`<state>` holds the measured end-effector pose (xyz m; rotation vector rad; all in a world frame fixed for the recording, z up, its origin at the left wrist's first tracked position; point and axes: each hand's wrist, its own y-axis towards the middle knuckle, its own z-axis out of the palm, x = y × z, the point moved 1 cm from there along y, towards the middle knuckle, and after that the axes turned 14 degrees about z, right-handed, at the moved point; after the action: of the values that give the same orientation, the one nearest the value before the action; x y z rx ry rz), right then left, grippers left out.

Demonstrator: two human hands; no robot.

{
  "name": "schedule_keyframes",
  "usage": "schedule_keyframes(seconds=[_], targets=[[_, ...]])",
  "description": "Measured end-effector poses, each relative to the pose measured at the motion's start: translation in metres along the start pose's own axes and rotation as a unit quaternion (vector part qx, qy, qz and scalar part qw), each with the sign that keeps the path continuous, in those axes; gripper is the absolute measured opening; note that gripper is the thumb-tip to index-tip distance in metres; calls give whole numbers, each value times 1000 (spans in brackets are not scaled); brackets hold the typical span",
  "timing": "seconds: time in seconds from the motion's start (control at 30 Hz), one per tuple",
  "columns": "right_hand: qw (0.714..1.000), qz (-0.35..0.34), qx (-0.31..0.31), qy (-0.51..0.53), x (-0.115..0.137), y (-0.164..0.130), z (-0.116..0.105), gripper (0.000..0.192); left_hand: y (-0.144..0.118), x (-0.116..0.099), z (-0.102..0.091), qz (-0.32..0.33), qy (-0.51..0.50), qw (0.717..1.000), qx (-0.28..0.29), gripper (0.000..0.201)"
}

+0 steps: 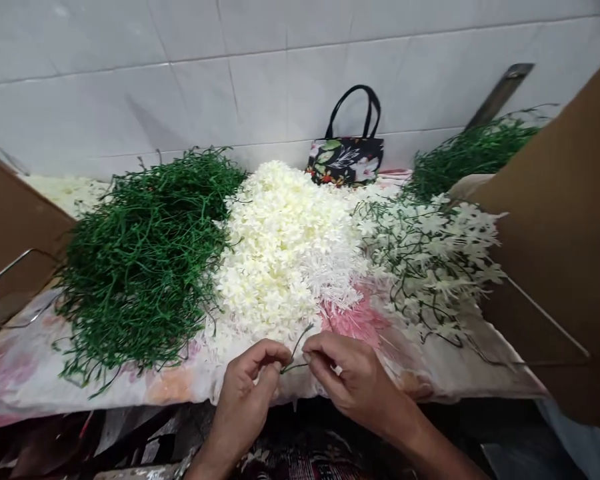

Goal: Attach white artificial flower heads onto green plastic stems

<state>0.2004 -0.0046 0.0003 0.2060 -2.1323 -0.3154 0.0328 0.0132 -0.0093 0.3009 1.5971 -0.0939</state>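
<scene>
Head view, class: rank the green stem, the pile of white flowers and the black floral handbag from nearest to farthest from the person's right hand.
1. Green stem: pinched at the right hand, between both hands.
2. Pile of white flowers: just beyond, mid-table.
3. Black floral handbag: farthest, against the tiled wall.

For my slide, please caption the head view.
Both hands pinch a green stem before piles of white flowers.
</scene>
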Motion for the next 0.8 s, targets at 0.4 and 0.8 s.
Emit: schedule_keyframes(seconds=[0.4,0.8], targets=[[995,44,28,-81,-5,-3,17,23,8,14,8,-55,-20,998,-2,15],[923,65,-150,-347,-70,12,-28,24,6,19,5,-59,-62,996,-31,20]])
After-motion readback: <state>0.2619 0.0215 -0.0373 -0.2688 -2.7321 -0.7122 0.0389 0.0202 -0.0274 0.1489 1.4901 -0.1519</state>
